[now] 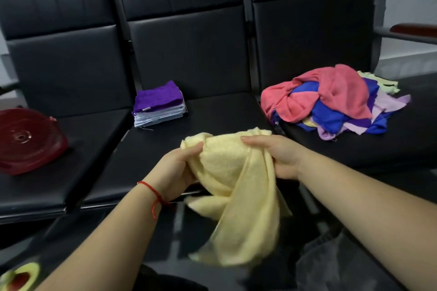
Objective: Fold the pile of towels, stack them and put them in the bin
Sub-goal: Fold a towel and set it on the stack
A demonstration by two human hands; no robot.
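Bin (28,142) left; folded stack (159,107); pile (331,101) right

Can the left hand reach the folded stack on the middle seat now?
Probably not yet: the left hand grips the yellow towel together with the right hand. The path to the stack itself looks free.

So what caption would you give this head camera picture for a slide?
Both hands, left hand and right hand, grip a crumpled yellow towel above black seats, folded stack behind, unfolded pile right.
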